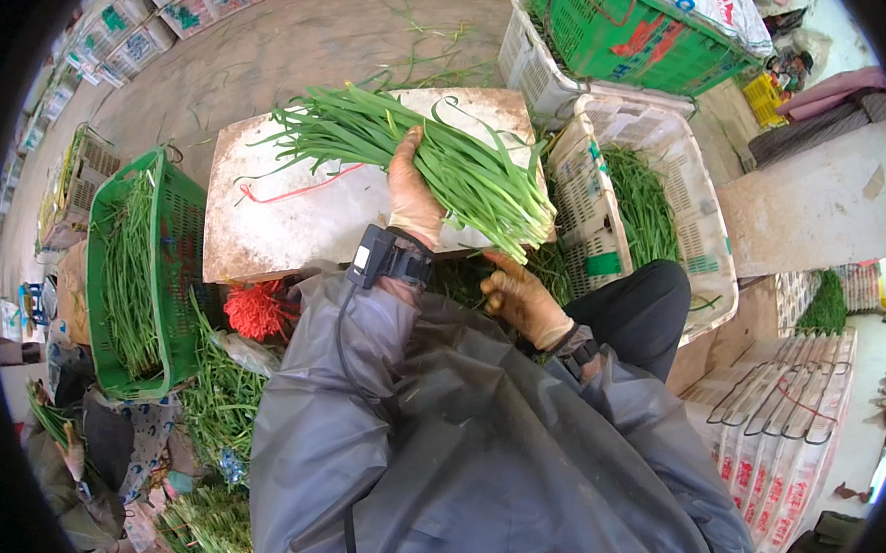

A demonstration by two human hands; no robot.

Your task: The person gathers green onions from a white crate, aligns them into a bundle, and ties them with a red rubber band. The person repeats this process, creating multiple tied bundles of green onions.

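My left hand (pixel 414 192), in a thin see-through glove, grips a thick bunch of leafy green chives (pixel 464 174). The leaf tips point to the upper left, and the pale stem ends hang past the near right corner of a worn white tabletop (pixel 290 236). Just below those ends is my right hand (pixel 531 306), also gloved. Its index finger reaches towards the stems while the other fingers are bent, and I see nothing held in it. A thin red tie (pixel 303 191) lies on the tabletop beneath the leaves, left of my left hand.
A green crate (pixel 159 276) of chives stands left, a white crate (pixel 620 222) of greens right. Behind that, a green crate (pixel 641 48) rests on a white one (pixel 537 61). A red bundle of ties (pixel 257 310) hangs below the table. At left, another person's hand (pixel 71 454) holds greens.
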